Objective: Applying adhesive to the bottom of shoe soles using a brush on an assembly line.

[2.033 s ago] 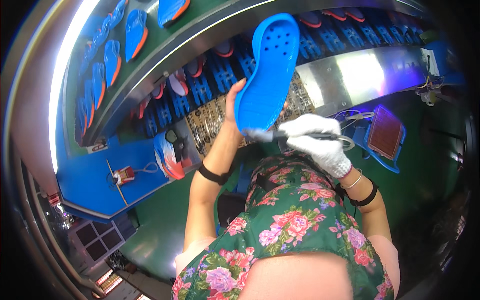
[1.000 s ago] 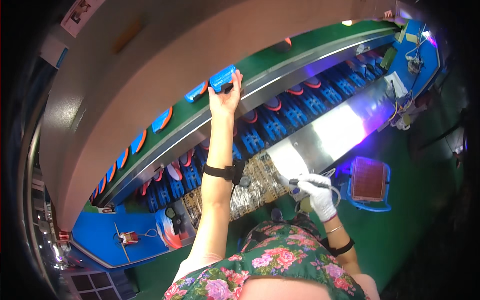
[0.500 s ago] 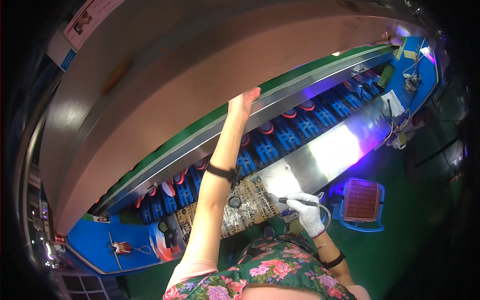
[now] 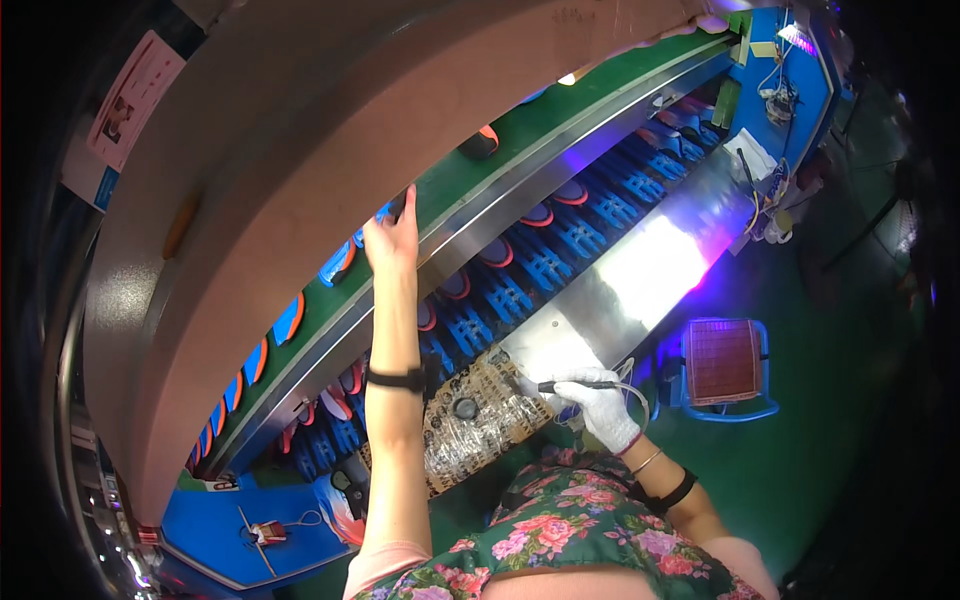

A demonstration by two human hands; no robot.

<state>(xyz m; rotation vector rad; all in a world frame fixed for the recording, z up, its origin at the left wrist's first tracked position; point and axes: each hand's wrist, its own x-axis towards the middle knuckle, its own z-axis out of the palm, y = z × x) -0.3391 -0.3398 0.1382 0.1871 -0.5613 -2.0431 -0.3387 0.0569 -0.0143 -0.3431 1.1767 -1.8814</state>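
Left hand at a blue-and-dark piece (image 4: 398,207) on the green belt (image 4: 440,190); gloved right hand (image 4: 597,403) closed on a slim dark tool (image 4: 552,387).
The piece lies at the fingertips of the left hand (image 4: 393,243), partly hidden; whether they grip it cannot be told. The tool's tip points left of the glove. The step appears to be handling the piece at the belt; lifting it would call for a secure hold, clear of the overhanging cover (image 4: 300,165) beyond the left hand.
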